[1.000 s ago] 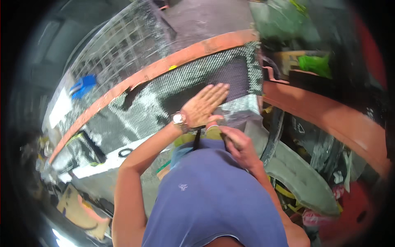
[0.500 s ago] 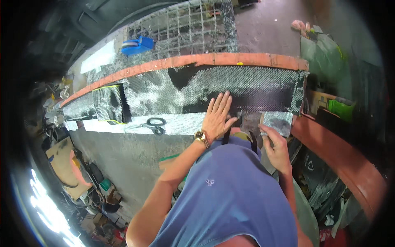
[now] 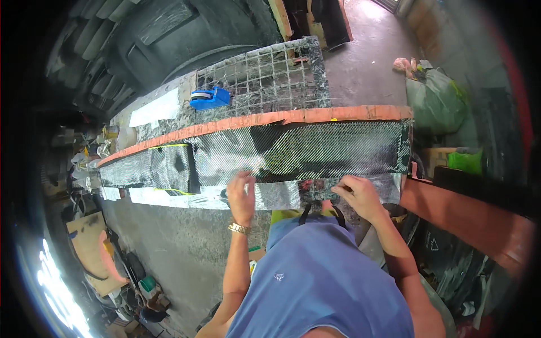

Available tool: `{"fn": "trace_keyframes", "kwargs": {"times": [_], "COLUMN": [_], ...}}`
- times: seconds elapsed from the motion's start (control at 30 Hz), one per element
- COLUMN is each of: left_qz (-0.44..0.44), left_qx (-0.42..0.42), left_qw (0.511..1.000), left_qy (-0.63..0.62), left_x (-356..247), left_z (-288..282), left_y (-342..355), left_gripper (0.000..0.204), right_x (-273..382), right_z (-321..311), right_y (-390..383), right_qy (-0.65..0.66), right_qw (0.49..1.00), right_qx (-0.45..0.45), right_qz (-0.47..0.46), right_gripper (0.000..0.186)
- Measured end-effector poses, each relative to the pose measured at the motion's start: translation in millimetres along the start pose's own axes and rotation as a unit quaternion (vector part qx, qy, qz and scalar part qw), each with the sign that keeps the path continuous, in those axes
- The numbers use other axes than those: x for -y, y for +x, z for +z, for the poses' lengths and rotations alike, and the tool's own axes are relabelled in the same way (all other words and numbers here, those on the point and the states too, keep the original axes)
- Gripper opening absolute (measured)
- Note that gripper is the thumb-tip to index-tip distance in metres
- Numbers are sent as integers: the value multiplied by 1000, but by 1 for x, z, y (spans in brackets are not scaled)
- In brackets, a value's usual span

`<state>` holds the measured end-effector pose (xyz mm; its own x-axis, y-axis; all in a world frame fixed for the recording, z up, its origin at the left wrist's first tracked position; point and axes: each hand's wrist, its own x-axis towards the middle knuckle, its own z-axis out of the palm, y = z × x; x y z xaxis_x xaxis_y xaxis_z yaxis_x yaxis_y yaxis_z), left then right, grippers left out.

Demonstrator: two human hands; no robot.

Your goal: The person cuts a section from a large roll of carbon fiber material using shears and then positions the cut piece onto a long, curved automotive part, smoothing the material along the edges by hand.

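Observation:
A long strip of black and silver woven fabric (image 3: 315,147), like carbon fibre cloth, lies along an orange-edged mould (image 3: 253,119) in front of me. My left hand (image 3: 241,200), with a gold watch on its wrist, is at the strip's near edge, its fingers bent and smeared by motion. My right hand (image 3: 362,197) is further right by the same edge, thumb and fingertips drawn together. Whatever it pinches, if anything, is too small to make out. Scissors (image 3: 224,195) lie on the pale sheet (image 3: 169,198), partly hidden behind my left hand.
A folded piece of the fabric with yellow edging (image 3: 171,169) rests on the strip's left part. Beyond the mould are a blue tape dispenser (image 3: 209,98) and a wire grid (image 3: 259,76). A green bag (image 3: 437,101) stands far right; an orange curved piece (image 3: 468,217) runs near right.
My left hand has lifted off the fabric and moved left, its flat fingers now bent. My right hand has moved up and left to the near edge. The view has tilted up.

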<state>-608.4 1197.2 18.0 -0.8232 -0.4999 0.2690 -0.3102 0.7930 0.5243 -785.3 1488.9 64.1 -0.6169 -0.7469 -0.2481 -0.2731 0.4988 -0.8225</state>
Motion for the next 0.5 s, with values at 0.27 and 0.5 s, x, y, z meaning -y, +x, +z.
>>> {"fn": "trace_keyframes", "kwargs": {"times": [0.27, 0.5], "left_qz": [118, 222], "left_qx": [56, 122], "left_qw": [991, 967], "left_qy": [5, 7], "left_x": [74, 121], "left_z": [-32, -16], "left_y": [100, 149], "left_gripper": [27, 47], "right_x": [30, 65], "right_z": [73, 121], "right_y": [33, 59], "right_qy": [42, 10], "right_qw": [988, 977], "right_qx": [-148, -206], "right_qz": [29, 56], "right_gripper": [17, 25]}}
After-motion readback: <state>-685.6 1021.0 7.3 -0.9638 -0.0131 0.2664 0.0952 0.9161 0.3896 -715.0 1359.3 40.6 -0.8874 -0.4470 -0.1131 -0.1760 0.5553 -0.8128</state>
